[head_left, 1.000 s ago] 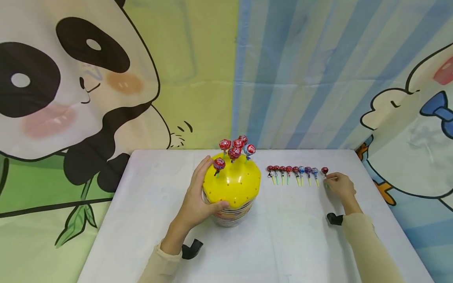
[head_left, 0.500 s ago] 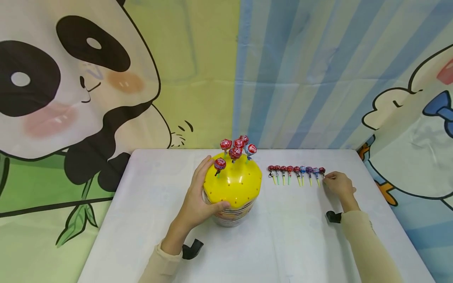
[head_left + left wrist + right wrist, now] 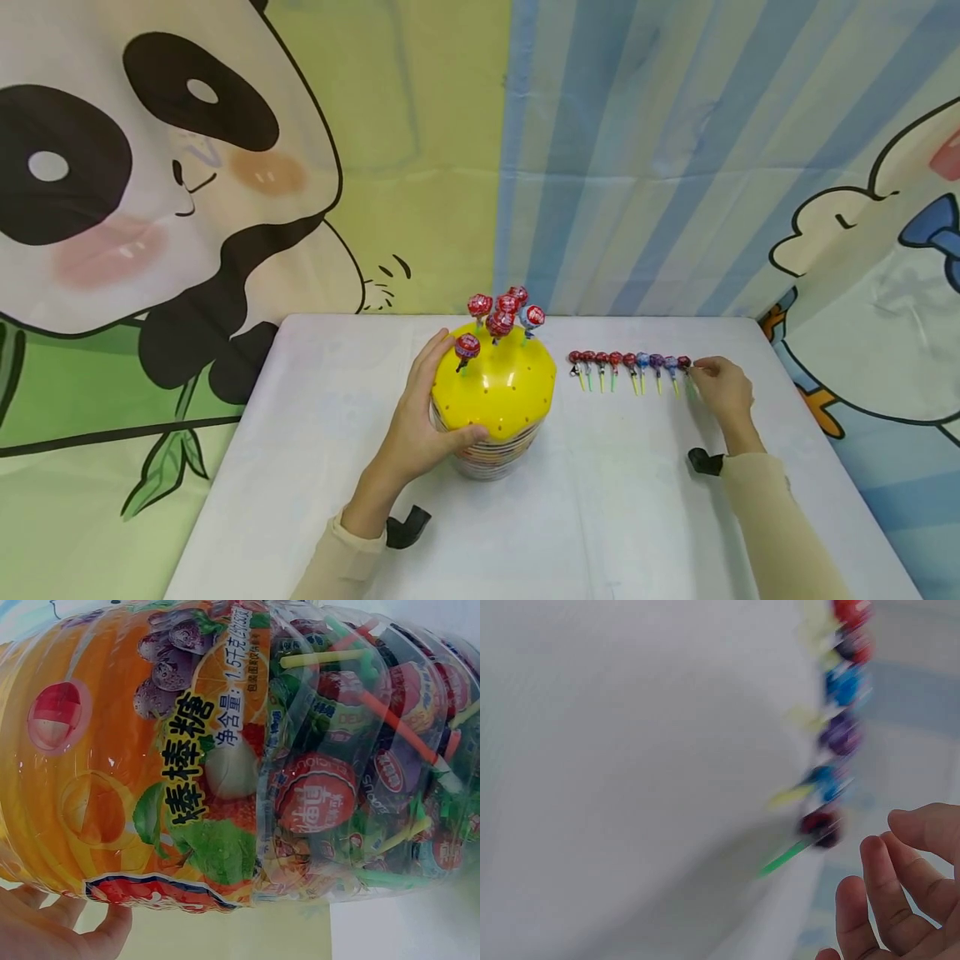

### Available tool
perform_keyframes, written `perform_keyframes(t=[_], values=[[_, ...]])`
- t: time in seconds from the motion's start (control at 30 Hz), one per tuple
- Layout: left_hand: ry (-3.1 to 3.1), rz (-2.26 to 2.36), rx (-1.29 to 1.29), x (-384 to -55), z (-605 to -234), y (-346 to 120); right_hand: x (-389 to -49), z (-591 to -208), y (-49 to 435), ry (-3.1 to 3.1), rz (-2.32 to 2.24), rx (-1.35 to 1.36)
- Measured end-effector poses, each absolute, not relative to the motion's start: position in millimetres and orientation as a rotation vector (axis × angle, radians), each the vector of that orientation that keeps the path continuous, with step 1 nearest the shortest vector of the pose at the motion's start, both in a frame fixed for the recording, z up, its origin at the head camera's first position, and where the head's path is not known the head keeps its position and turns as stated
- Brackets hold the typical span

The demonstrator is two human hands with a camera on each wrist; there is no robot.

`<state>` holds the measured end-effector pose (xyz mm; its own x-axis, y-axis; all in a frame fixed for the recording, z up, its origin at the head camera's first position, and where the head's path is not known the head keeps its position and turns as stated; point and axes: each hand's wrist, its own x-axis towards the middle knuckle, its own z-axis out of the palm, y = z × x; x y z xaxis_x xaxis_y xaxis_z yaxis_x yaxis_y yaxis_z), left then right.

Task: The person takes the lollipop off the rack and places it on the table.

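Note:
My left hand [image 3: 420,421] grips the side of a clear ribbed jar [image 3: 491,461] near its yellow lid [image 3: 487,392], thumb at the front. The left wrist view shows the jar's orange fruit label [image 3: 97,750] and wrapped lollipops [image 3: 322,791] inside. Several lollipops [image 3: 500,323] stand upright in holes of the lid. To the right, a row of lollipops [image 3: 615,358] lies side by side on the table, sticks toward me. My right hand [image 3: 723,392] is beside the end lollipop [image 3: 821,829], dark red with a green stick; its fingers are apart from it and hold nothing.
A white-covered table [image 3: 600,500] carries everything. Behind it hangs a cloth backdrop [image 3: 420,167] with cartoon figures and stripes. Black wrist mounts [image 3: 407,527] show by both forearms.
The end lollipop has moved left from my right hand's pinch to join the row. My right fingers have let go of it. The left hand and jar stay in place.

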<state>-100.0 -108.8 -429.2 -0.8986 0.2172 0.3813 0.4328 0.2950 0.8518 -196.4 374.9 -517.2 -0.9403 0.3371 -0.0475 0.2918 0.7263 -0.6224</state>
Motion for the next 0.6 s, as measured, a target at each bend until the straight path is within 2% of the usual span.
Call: perform_keyframes(t=[0.13, 0.43, 0.6], values=[[-2.362, -1.652, -0.605, -100.5, -430.0, -107.3, -194.3, -494.0, 346.4, -2.691, 1.112, -0.346], [-2.359, -1.636, -0.614, -100.7, -430.7, -107.9, -171.9, -410.1, 239.2, -2.381, 1.557, 0.227], [-2.355, -1.634, -0.612, -101.0, -430.9, -108.1, -160.9, -386.2, 196.2, -2.241, 1.74, 0.578]])
